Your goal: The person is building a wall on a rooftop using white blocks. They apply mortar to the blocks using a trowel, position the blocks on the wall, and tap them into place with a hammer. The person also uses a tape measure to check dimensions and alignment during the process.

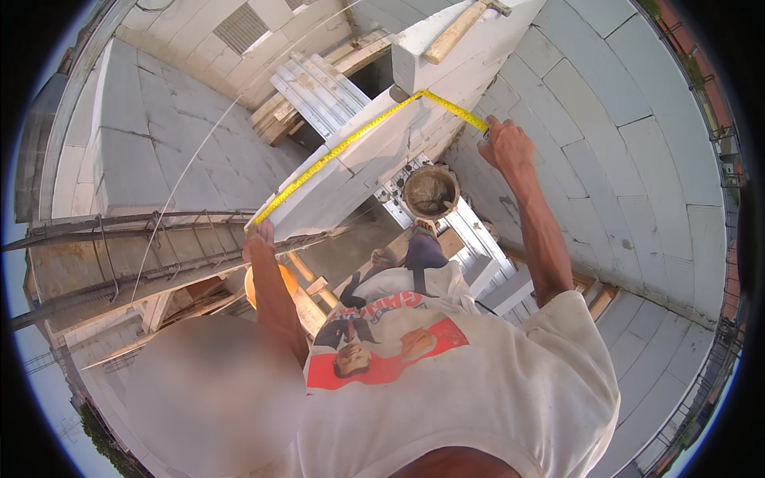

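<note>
Tall right-hand wall (606,143) of pale blocks looks laid to full view height, joints closed. Low wall (362,187) sits between it and the left side, running from near the left forearm up to the far end. Its top carries no blocks along the taped stretch, so I'd call that course unfinished. Rebar cage (103,231) lies at the near end, left side.

Corrugated metal sheet (319,95) rests beyond the low wall, by some timber. Raised block (458,56) stands on the far end of the low wall. Bucket (431,191) with grey mix inside sits below, right of the low wall, near the person's feet. Hammer (456,33) lies on top of the raised block, in neither hand.

Yellow tape measure (343,149) is out: runs along the low wall's top edge, bends near the foot of the raised block, then slopes off to the right.

Right hand (508,146) is clenched around the tape's case end, in the air near the right-hand wall. Left hand (259,241) pins the other end at the low wall's near end; exact finger grip too small to tell.

Status, my read: span is covered end to end, so stretching is done. Reading and marking look outstanding; I see no mark or pencil, and can't make out the figure.
</note>
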A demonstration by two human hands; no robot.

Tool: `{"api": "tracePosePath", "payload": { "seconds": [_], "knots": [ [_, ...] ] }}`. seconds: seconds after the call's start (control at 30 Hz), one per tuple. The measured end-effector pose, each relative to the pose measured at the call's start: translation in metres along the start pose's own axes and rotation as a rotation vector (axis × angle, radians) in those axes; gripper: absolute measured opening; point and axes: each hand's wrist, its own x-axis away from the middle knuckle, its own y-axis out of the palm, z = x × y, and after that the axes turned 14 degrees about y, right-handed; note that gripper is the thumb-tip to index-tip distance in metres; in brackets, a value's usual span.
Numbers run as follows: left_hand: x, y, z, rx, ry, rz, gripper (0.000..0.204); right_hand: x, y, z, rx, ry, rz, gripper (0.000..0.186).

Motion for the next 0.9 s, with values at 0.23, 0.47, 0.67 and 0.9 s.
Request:
{"api": "tracePosePath", "payload": {
  "seconds": [0.23, 0.47, 0.67, 0.9],
  "knots": [
    [-0.003, -0.007, -0.003, 0.046, -0.026, -0.073, 0.038, 0.004, 0.004, -0.009, -0.022, 0.059, -0.066, 0.055],
    [-0.010, -0.011, -0.010, 0.009, 0.002, -0.080, 0.036, -0.002, 0.013, -0.003, -0.031, 0.056, -0.044, 0.057],
    [0.003, -0.006, -0.011, -0.026, -0.019, -0.090, 0.033, -0.003, 0.016, -0.001, -0.043, 0.050, 0.019, 0.055],
    [0.013, -0.006, -0.012, -0.074, -0.030, -0.114, 0.028, -0.011, 0.018, 0.002, -0.022, 0.042, 0.017, 0.055]
  ]
}}
